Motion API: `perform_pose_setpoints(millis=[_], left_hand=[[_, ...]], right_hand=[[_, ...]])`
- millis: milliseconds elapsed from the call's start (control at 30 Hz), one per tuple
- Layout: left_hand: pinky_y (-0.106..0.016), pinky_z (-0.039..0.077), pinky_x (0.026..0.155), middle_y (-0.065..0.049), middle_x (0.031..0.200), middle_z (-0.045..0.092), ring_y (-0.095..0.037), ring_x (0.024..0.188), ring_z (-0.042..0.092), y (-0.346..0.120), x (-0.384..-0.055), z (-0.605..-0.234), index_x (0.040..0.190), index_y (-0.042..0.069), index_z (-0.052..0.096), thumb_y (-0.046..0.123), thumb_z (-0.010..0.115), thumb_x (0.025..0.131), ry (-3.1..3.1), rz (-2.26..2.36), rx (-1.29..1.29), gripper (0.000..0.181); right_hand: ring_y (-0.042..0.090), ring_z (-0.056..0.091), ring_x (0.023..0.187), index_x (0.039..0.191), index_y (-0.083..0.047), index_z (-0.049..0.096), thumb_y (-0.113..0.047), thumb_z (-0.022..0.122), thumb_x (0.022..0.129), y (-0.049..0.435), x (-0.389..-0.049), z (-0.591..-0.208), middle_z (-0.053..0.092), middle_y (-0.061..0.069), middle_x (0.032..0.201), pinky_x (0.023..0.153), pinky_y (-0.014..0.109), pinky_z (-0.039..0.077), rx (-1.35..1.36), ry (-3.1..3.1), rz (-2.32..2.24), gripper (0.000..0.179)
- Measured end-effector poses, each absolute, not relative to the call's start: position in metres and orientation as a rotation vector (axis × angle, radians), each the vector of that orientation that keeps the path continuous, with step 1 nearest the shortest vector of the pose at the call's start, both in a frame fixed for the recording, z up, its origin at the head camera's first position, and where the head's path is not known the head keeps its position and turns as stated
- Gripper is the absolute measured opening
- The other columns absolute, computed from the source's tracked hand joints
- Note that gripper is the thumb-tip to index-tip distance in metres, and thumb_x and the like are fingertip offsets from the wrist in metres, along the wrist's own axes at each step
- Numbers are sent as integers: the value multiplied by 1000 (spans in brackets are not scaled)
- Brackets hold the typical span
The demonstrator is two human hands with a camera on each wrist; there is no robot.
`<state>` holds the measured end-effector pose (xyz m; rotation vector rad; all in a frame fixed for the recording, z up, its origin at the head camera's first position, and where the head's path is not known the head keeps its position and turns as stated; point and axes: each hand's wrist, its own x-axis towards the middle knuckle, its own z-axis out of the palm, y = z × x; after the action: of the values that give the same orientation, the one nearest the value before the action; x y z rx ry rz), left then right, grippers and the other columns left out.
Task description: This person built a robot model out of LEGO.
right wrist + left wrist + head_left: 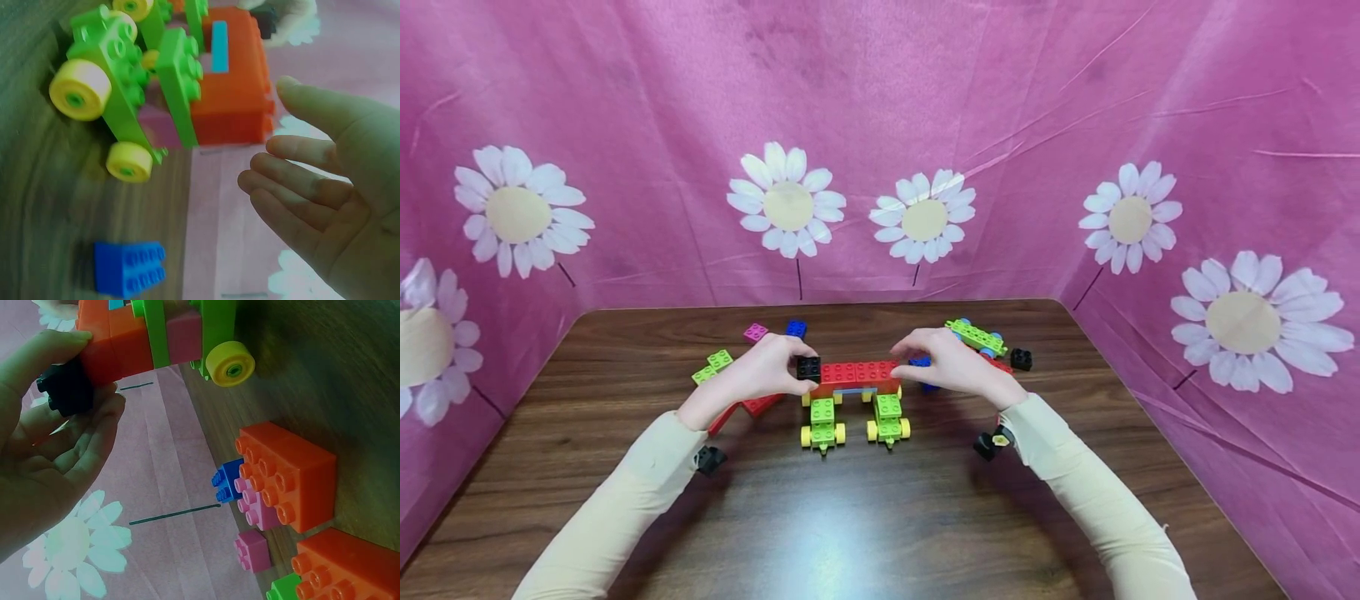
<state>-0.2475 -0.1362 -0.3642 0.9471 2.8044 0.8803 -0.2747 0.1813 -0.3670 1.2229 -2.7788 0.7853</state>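
Note:
A toy-brick structure stands mid-table, with red bricks (859,375) bridging two green wheeled bases (823,429) on yellow wheels. My left hand (763,367) pinches a black brick (808,368) at the left end of the red row. The left wrist view shows the thumb on top and the fingers beneath that black brick (70,387), which touches the red brick (115,353). At the right end hovers my right hand (943,358), fingers loosely extended. In the right wrist view its thumb tip lies close to the red brick's (231,94) studs, with nothing held.
Left of the structure lie green bricks (711,367), a pink brick (756,332), a blue brick (797,328) and red bricks (762,404). On the right are a green wheeled base (976,335), a black brick (1021,359) and a blue brick (128,269). Flowered pink cloth (865,283) borders the table.

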Motion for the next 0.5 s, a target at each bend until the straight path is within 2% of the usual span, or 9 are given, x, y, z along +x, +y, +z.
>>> perform_pose_setpoints(millis=[167,500], left_hand=[[-22,55,67,-11,96,73,-14,79,65,-138,-247,-367,102,2,73,19,81,79,2797,913,944,30],[-22,55,68,-11,97,73,-15,79,64,-138,-246,-369,103,1,72,21,82,79,2808,910,944,32]], right_hand=[[21,70,100,112,-12,72,-29,73,90,205,-282,-360,75,9,108,85,43,58,1088,-2742,832,27],[27,69,101,111,-6,73,-20,73,89,268,-306,-364,75,12,109,89,47,55,778,-2757,738,25]])
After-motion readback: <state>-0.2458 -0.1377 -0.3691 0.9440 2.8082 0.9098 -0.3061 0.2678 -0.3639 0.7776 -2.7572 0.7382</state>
